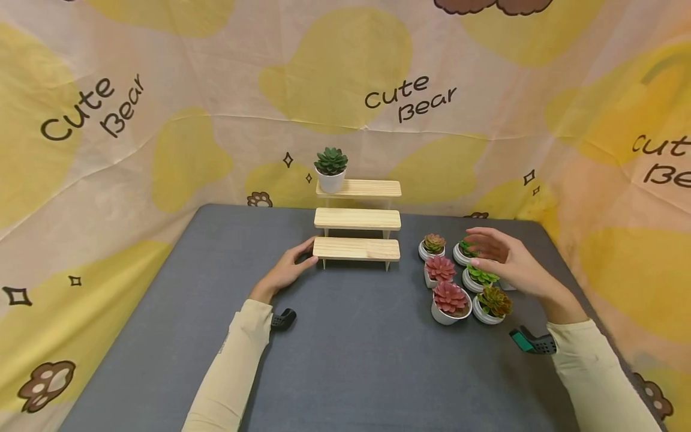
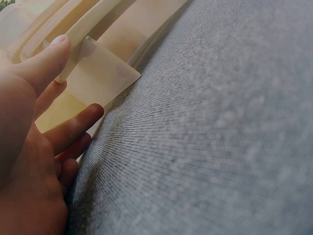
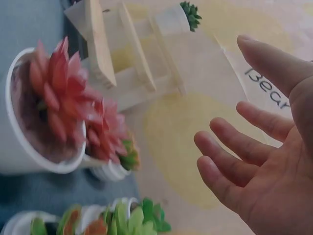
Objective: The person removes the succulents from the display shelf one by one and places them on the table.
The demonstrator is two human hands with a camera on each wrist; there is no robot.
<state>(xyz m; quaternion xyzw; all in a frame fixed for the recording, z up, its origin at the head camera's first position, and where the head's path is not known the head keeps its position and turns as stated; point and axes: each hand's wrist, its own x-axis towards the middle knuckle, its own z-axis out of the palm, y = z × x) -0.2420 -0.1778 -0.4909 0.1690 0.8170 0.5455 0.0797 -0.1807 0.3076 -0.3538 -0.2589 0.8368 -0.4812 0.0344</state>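
Observation:
A three-step display stand (image 1: 357, 248) has pale wooden boards on clear supports. My left hand (image 1: 291, 265) holds the left end of its lowest board, thumb at the front edge; in the left wrist view the thumb (image 2: 53, 56) meets the board and the other fingers lie near a clear support (image 2: 102, 73). On the top board's left end stands a green succulent (image 1: 331, 163) in a white pot. My right hand (image 1: 513, 261) hovers, fingers spread and slightly bent, over the potted succulents at the right, partly hiding a green one (image 1: 465, 251). Nothing is in its grasp.
Several potted succulents stand close together on the grey table (image 1: 345, 360), among them a red one (image 1: 451, 300), a pink one (image 1: 439, 270) and a reddish-green one (image 1: 492, 303). A printed cloth (image 1: 335, 72) hangs behind and at both sides.

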